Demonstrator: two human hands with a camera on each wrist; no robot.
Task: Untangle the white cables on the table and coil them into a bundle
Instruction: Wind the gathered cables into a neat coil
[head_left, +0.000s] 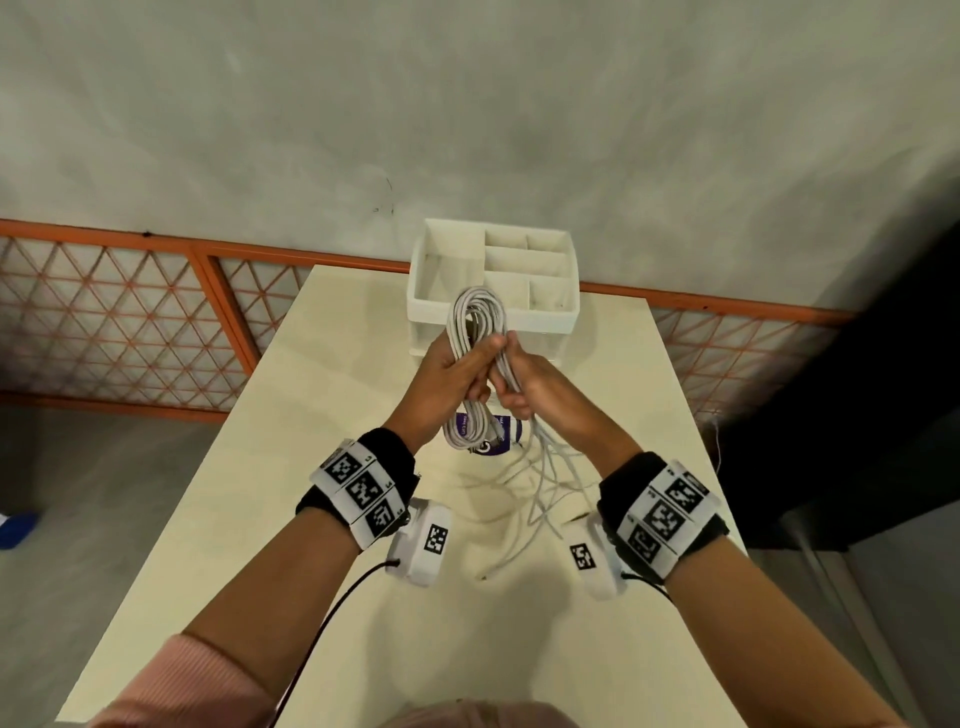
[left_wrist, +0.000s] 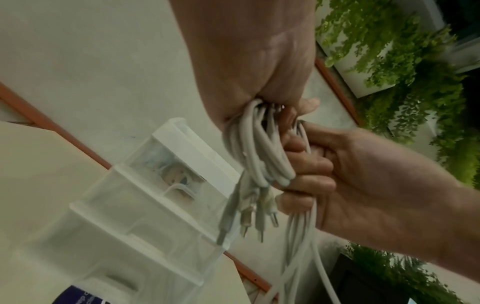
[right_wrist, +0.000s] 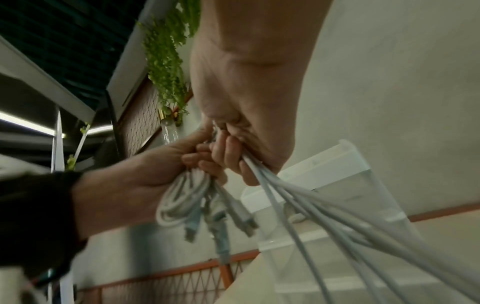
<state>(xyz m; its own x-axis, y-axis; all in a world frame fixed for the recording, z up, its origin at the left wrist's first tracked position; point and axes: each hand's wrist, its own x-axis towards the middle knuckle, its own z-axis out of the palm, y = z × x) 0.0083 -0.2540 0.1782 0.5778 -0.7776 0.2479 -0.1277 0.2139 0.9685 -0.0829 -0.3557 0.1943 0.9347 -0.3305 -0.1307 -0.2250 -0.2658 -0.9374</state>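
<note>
A: Head view. Your left hand is wrapped around the coil of white cables, held up above the bench. One loop stands up past your fingers; the other hangs below them.

B: And your right hand?

A: Closed on the loose strands just beside the coil, touching your left hand. Those strands drop from it and lie spread on the bench between your wrists. A white organiser box with compartments stands at the far end of the bench. Something purple and white lies under the coil's lower loop; can't tell what it is.

B: Left wrist view?

A: Your left hand fills the top, with the cables bunching out from your grip. Your right hand comes in from the right, fingers curled round the same bunch. Several plug ends dangle below. The box is blurred behind them.

B: Right wrist view?

A: Your right hand grips the strands, which fan down to the right. Your left hand clasps the coil's loop, and the plug ends hang under it. The box sits behind.
</note>
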